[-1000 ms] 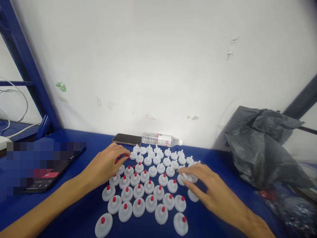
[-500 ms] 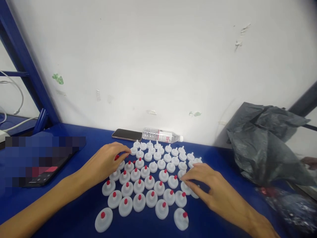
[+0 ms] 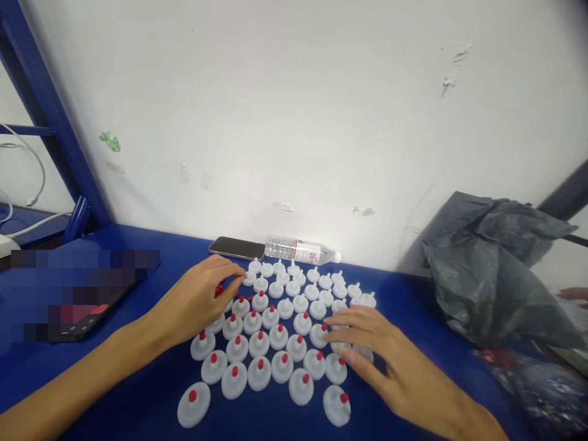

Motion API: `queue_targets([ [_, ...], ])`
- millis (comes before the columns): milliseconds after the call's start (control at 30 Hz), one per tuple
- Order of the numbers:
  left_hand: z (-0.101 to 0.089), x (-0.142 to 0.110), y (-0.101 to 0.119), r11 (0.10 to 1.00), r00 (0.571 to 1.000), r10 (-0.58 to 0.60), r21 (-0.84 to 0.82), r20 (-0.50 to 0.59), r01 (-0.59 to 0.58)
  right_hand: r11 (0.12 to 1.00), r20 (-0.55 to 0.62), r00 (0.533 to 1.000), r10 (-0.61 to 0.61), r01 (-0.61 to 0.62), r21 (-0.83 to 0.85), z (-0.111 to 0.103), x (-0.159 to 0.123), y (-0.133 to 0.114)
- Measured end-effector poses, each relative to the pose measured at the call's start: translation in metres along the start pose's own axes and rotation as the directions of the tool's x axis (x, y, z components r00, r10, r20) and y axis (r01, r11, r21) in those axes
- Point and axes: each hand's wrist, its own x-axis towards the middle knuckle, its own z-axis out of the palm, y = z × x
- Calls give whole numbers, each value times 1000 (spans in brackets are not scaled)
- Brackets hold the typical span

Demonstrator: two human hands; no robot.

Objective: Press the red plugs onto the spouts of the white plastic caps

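Many white round plastic caps with a spout stand on the blue table (image 3: 138, 392). Red tips cover the spouts in the nearer rows, such as the front-left cap (image 3: 193, 405); farther back, spouts are bare, as on one white cap (image 3: 276, 289). My left hand (image 3: 199, 297) is pinched at the left edge of the group, fingertips against a bare-spouted cap (image 3: 250, 278); what they hold is hidden. Over the right side of the group, my right hand (image 3: 381, 352) has its fingers apart, close to a red-tipped cap (image 3: 318, 335), partly covering caps beneath.
A phone (image 3: 236, 248) and a clear water bottle (image 3: 301, 250) lie along the white wall. To the right hangs a grey plastic bag (image 3: 487, 263), with a clear bag (image 3: 542, 392) below. A dark device (image 3: 87, 324), partly pixelated, lies left. Loose red tips (image 3: 219, 289) show behind my left hand.
My right hand's fingers have spread and shifted slightly left over the caps. My left hand stays pinched at nearly the same place. The view has shifted slightly.
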Motion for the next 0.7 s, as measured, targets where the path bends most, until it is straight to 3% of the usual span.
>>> queue_targets([
  [133,-3,-1,7,998,998,51,-18,-35,-52,995,15,997,-78,79,-66,4,-5,3],
  [233,-7,-2,19,991,987,123,-29,-105,-127,994,-23,998,-65,63,-93,3,0,1],
  [333,-10,-4,36,977,964,207,-13,-166,-212,997,-111,993,-37,29,-75,0,11,-10],
  [433,-10,-9,54,943,927,329,17,-180,-331,995,-119,988,-102,101,-12,1,24,-27],
  [567,-9,-17,70,890,874,456,89,-165,-448,969,-131,973,-189,207,135,11,39,-50],
  [700,-9,-20,74,833,837,542,174,-70,-525,946,-188,951,-246,278,168,20,48,-59],
])
